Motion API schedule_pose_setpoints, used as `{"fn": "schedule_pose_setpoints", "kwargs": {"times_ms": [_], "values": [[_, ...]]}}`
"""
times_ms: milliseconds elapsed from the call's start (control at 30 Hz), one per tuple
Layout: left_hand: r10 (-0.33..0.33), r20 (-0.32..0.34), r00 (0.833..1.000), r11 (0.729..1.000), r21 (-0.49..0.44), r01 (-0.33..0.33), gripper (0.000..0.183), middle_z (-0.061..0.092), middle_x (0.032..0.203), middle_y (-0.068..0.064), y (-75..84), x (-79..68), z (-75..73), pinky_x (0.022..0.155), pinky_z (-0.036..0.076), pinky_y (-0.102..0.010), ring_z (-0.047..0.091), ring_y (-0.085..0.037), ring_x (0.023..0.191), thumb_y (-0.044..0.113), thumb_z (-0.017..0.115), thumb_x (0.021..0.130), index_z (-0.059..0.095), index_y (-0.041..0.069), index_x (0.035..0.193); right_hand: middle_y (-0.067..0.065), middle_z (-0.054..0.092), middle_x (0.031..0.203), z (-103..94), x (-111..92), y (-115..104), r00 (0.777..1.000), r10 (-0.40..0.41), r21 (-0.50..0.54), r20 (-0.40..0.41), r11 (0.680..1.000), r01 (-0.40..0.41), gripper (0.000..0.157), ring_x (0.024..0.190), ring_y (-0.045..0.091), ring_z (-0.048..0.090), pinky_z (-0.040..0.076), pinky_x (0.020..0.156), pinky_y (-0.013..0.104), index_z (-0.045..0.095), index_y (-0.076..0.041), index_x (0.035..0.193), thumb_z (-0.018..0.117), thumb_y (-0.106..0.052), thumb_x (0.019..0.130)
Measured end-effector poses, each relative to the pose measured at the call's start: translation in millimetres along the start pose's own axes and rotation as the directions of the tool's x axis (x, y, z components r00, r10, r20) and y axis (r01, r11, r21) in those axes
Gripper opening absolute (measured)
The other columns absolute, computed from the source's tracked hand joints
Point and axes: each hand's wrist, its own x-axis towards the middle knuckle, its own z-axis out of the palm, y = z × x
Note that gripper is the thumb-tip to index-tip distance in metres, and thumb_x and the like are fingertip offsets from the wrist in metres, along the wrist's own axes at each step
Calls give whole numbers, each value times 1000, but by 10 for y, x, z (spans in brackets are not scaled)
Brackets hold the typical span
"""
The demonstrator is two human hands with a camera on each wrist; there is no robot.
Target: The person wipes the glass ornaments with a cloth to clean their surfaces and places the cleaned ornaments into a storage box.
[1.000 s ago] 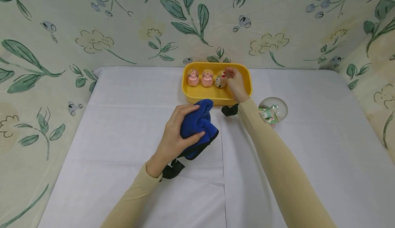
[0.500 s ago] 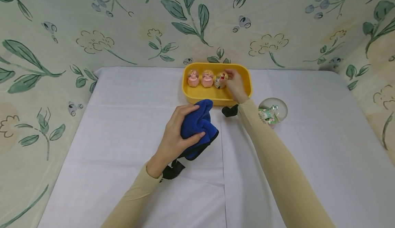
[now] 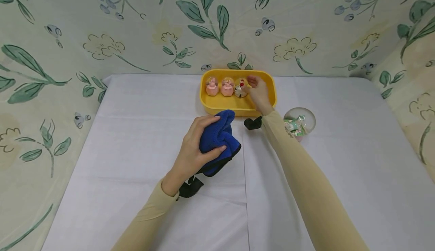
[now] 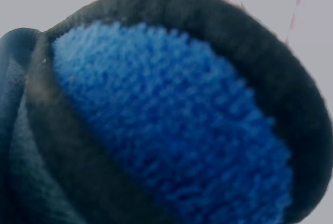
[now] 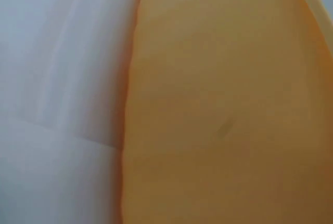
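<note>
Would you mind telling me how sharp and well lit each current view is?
Head view: fairly even light, the yellow tray easy to make out; left wrist view: the blue cloth nearly fills the frame, soft, with a dark lower left; right wrist view: blurred, mostly a smooth orange expanse.

And there, on the right sleeve (image 3: 306,175), tiny dark lettering (image 3: 289,130), too small to read; no words legible here!

A leafy, flowered pale backdrop (image 3: 217,24) rises behind and beside the white-covered table (image 3: 136,145).
</note>
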Motion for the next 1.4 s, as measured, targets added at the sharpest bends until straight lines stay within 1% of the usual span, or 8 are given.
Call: {"fn": "schedule_pose_setpoints", "kwargs": {"times_ms": [167,300,567,700,833,1067,1267,1400], "values": [[-10,5,1000,1000,5,10,71,46,134,-9,6,5,-2,103,37,-41,43,-21,123,7,80,76,44,9,136,11,45,141,-39,-61,-32,999,-35,42,-41,998,36,49,131,19,42,35,104,23,43,-2,138,60,2,92],[-16,6,1000,1000,7,16,71,46,133,-9,6,11,-3,103,37,-41,44,-21,123,6,80,76,44,10,136,12,45,141,-92,-173,-118,994,-88,146,-62,985,96,50,130,19,43,37,102,22,43,0,138,60,4,91],[-13,-1,1000,1000,13,13,71,46,132,-9,-2,29,-6,103,37,-41,44,-21,122,6,80,76,44,9,136,16,48,136,-305,-545,-356,963,-258,350,-80,897,269,49,127,25,46,40,99,23,42,6,136,58,7,90],[-9,-5,1000,1000,13,9,71,46,133,-10,-4,32,-11,103,37,-42,44,-23,122,5,80,75,44,9,136,15,48,136,-459,-761,-460,946,-304,406,-117,854,324,48,126,23,47,38,101,23,44,4,135,59,7,90],[-12,-6,1000,1000,9,12,71,46,133,-10,0,34,-18,103,37,-42,44,-24,122,5,79,76,44,8,136,17,48,135,-619,-967,-518,931,-326,487,-164,794,364,48,125,26,46,38,102,26,46,5,134,60,8,88],[-7,-10,1000,1000,20,8,70,46,133,-10,3,30,-25,103,38,-42,45,-24,122,6,79,76,44,8,137,20,47,135,-876,-1252,-451,901,-376,516,-218,739,433,47,126,28,44,38,102,27,47,5,133,61,8,88],[-12,-10,1000,1000,23,12,70,46,133,-10,-5,25,-20,102,38,-42,45,-22,122,7,79,77,44,9,137,24,48,132,-1021,-1395,-320,870,-385,564,-307,663,492,45,124,33,44,37,103,29,50,8,129,60,14,84],[-20,-6,1000,1000,19,20,70,46,133,-10,-3,18,-15,102,38,-41,45,-21,121,6,79,77,43,9,137,24,50,131,-1093,-1461,-220,860,-363,564,-358,650,509,47,125,33,44,36,104,29,53,6,127,61,16,82]]}}
